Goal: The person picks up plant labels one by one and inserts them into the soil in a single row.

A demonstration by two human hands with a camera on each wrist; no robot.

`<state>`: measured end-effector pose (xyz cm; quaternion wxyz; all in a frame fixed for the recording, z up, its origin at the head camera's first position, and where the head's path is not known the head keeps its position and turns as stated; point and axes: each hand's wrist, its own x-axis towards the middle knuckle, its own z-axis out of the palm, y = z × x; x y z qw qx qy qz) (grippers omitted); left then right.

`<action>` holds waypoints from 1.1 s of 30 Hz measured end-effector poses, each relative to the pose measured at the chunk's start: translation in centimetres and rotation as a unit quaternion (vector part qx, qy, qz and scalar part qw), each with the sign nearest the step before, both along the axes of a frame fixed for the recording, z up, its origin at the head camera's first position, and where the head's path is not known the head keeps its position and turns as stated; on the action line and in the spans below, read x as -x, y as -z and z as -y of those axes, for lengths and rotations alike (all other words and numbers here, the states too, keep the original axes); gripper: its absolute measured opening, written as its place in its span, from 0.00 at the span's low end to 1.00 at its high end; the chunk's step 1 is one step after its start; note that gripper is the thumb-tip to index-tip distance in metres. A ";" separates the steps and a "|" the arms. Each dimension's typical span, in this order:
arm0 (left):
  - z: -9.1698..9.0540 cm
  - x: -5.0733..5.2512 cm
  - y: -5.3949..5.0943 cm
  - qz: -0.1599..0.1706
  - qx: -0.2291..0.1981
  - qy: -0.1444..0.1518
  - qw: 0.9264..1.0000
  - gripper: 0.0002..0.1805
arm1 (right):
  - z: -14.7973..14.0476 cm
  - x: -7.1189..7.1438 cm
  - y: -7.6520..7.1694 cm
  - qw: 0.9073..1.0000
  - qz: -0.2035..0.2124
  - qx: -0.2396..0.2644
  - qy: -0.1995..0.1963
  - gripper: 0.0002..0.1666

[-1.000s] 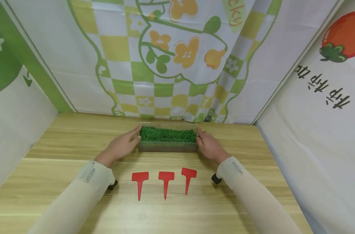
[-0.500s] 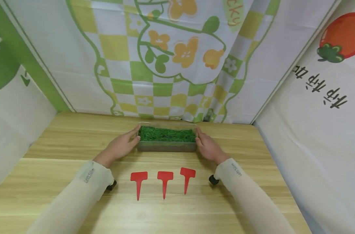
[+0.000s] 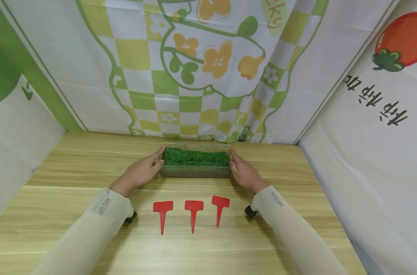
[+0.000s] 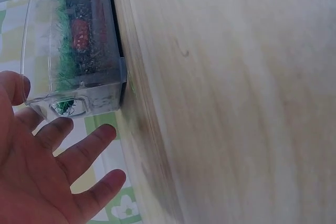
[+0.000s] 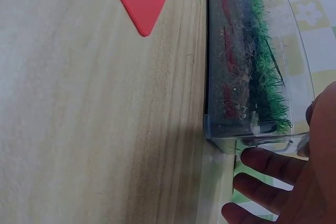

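A clear rectangular plastic box stands at the far side of the table, with green artificial grass inside. My left hand touches its left end, and my right hand touches its right end. In both wrist views the fingers are mostly straight and spread, with the thumbs by the upper rim. Dark filling and red pieces show through the box wall. Nearer to me, three red T-shaped plant labels lie in a row: a left label, a middle label and a right label.
The wood-grain table ends at a green and yellow checked curtain just behind the box. White printed sheets hang at both sides, including a right sheet. Black wrist cameras sit under both sleeves.
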<state>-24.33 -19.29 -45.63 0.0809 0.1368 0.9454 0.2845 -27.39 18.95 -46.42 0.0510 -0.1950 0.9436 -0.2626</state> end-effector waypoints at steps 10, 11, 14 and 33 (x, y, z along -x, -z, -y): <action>0.1 -0.3 0.2 0.006 -0.015 0.001 1.000 0.35 | 0.0 -0.4 0.0 1.000 -0.001 0.000 0.005 0.35; 0.1 -0.4 0.2 0.008 -0.016 0.000 1.000 0.35 | 0.0 -0.4 0.0 1.000 0.000 -0.001 0.007 0.35; 0.1 -0.6 0.1 0.016 -0.019 0.002 1.000 0.35 | 0.1 -0.6 -0.1 1.000 0.006 -0.005 0.011 0.35; 0.3 -1.2 0.1 0.014 -0.016 0.003 1.000 0.36 | 0.1 -1.2 -0.3 1.000 0.022 0.002 0.000 0.36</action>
